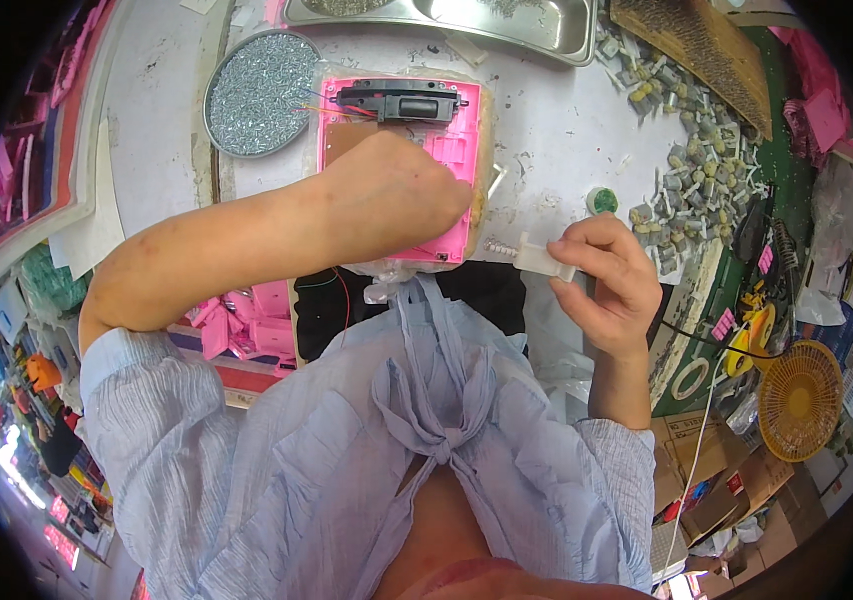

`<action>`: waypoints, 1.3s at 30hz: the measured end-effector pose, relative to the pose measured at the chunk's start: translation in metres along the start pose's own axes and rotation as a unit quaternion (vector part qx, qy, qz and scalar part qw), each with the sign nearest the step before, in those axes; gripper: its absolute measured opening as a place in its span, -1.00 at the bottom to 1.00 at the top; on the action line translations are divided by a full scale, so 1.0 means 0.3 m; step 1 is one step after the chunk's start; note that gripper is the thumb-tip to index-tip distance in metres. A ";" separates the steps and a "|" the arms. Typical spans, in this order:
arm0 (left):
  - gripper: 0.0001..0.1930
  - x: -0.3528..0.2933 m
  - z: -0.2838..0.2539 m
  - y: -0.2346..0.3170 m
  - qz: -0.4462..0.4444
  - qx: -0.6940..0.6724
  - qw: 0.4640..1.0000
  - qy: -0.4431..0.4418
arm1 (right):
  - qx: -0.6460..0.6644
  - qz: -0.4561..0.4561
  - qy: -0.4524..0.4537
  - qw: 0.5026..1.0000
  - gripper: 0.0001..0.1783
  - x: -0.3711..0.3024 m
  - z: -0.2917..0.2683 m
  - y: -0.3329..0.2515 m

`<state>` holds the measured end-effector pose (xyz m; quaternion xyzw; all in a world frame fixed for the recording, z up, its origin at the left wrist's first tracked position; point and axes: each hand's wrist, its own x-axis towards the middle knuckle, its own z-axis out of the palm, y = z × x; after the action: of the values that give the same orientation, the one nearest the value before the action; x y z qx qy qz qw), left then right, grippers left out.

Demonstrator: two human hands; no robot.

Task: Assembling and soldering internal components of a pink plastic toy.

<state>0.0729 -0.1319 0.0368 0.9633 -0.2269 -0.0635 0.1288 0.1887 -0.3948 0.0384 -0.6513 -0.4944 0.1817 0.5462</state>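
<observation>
A pink plastic casing [457,150] lies on the table before me, with a black mechanism [397,101] across its far end and thin coloured wires at that side. Over the casing's near half rests my left hand [402,190], its fingers curled in and turned away. Whatever it grips, if anything, is hidden beneath it. To the right of the casing, my right hand [607,280] pinches a small white plastic part [544,262] between thumb and fingers. A coil spring [499,248] sticks out from that part toward the casing.
A round dish [262,92] full of small screws stands at the back left. Beyond the casing is a metal tray [517,30]. Many small grey motor-like parts [697,170] are heaped at the right, near a green-topped round container [602,200]. A yellow basket [801,400] sits lower right.
</observation>
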 end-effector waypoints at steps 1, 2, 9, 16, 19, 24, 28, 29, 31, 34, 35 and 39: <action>-0.87 0.003 0.020 0.000 0.006 0.000 1.000 0.013 | 0.004 -0.001 -0.002 1.000 -0.56 0.005 -0.001 0.000; -0.87 0.003 0.030 0.000 0.012 0.000 1.000 0.026 | 0.008 -0.002 -0.004 1.000 -0.56 0.009 0.001 0.001; -0.85 -0.014 0.040 -0.004 -0.006 -0.013 0.999 0.034 | 0.004 0.002 -0.001 1.000 -0.55 0.003 0.006 0.016; -0.85 -0.053 0.018 0.006 -0.046 -0.016 0.998 0.040 | -0.038 -0.003 0.009 0.999 -0.54 0.016 0.016 0.015; -0.89 -0.107 0.018 -0.038 -0.102 -0.145 0.972 0.157 | -0.109 -0.001 0.004 0.994 -0.56 0.040 0.045 0.023; -0.89 -0.145 0.069 -0.024 -0.230 -0.327 0.876 0.271 | -0.196 -0.045 -0.038 0.979 -0.62 0.129 0.135 0.061; -0.89 -0.123 0.105 0.006 -0.229 -0.299 0.865 0.331 | -0.230 -0.084 -0.074 0.967 -0.63 0.179 0.154 0.056; -0.89 -0.119 0.115 0.008 -0.229 -0.299 0.862 0.341 | -0.232 -0.094 -0.086 0.964 -0.63 0.191 0.154 0.055; -0.90 -0.115 0.133 0.009 -0.232 -0.282 0.861 0.353 | -0.229 -0.113 -0.102 0.961 -0.63 0.209 0.153 0.060; -0.90 -0.110 0.143 0.008 -0.233 -0.265 0.863 0.361 | -0.200 -0.123 -0.098 0.967 -0.63 0.229 0.151 0.093; -0.90 -0.110 0.144 0.006 -0.231 -0.260 0.864 0.362 | -0.179 -0.111 -0.088 0.974 -0.63 0.225 0.154 0.115; -0.90 -0.110 0.144 0.008 -0.234 -0.268 0.862 0.360 | -0.144 -0.097 -0.049 0.984 -0.65 0.175 0.207 0.160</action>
<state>0.0348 -0.1286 -0.0019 0.8723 0.0933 0.2014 0.4357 0.1852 -0.3135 -0.0095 -0.6625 -0.6025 0.0866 0.4365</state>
